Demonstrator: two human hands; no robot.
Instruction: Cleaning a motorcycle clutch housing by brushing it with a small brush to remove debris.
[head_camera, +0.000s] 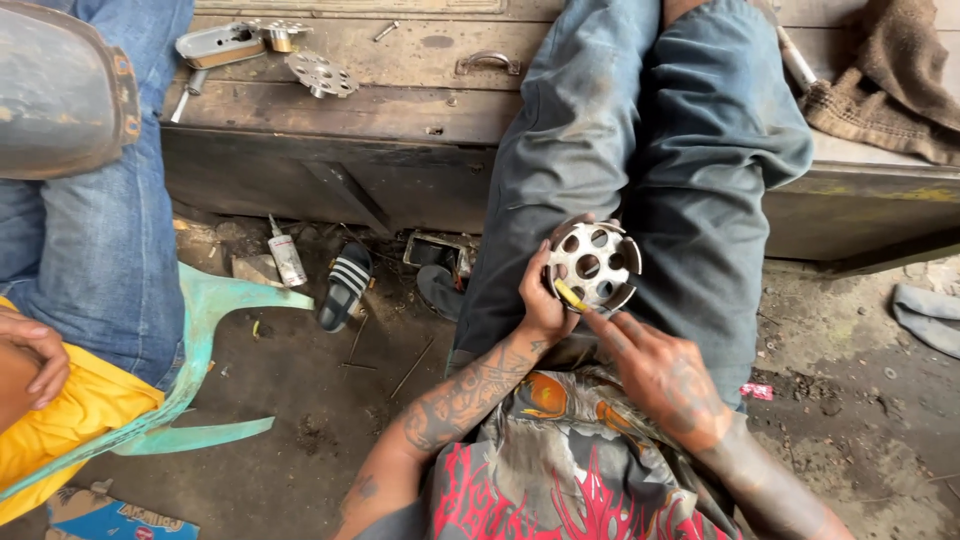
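A round metal disc (594, 264) with several holes and raised pads on its rim rests against a knee in blue jeans. My left hand (545, 300) grips the disc's left edge, thumb on its face. My right hand (655, 368) reaches in from the lower right, its index finger pressing a small yellow piece (569, 295) at the disc's lower left rim. Both forearms are tattooed.
A worn wooden workbench (430, 90) ahead carries a second holed metal disc (320, 74), a metal housing (222, 44), bolts and a brown rag (895, 85). Another person in jeans sits left on a teal plastic chair (205, 330). A sandal (345, 287) and small bottle (287, 258) lie on the dirt floor.
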